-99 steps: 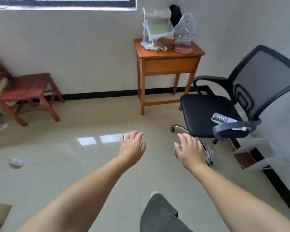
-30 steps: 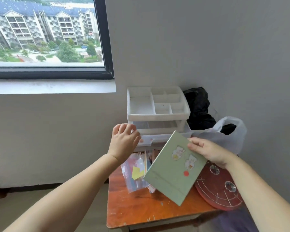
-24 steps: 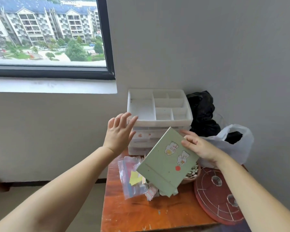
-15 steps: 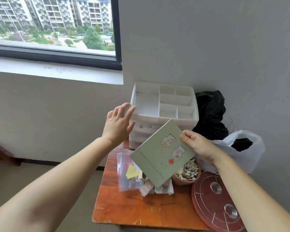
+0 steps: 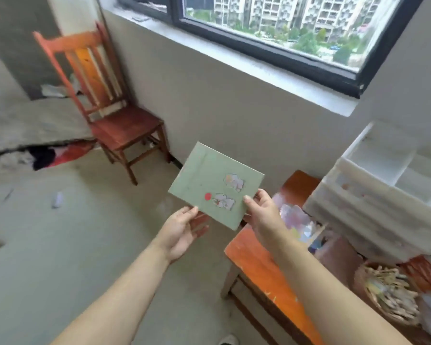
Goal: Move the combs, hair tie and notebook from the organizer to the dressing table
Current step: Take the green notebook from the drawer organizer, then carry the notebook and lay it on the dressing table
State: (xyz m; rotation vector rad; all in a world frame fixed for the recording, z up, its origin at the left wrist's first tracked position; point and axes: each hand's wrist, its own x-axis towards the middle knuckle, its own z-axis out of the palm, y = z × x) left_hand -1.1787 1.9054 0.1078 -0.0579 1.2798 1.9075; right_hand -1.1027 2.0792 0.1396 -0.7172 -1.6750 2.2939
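Observation:
A pale green notebook (image 5: 209, 180) with cartoon stickers is held in the air, left of the table and over the floor. My right hand (image 5: 264, 215) grips its right corner, thumb on the cover. My left hand (image 5: 182, 232) is palm up at its lower edge, thumb at the edge and fingers underneath. The white organizer (image 5: 373, 195) stands on the orange wooden dressing table (image 5: 254, 257) at the right, its top compartments blurred. No combs or hair tie can be made out.
A clear bag of coloured papers (image 5: 296, 220) and a bowl of pale clips (image 5: 388, 295) lie on the table by the organizer. A red wooden chair (image 5: 125, 125) stands by the wall at left, with clutter (image 5: 57, 155) on the floor beside it.
My view has swung left and down toward the floor and chair. The notebook moved left off the table with my right hand, and my left hand dropped from the organizer to the notebook's lower edge.

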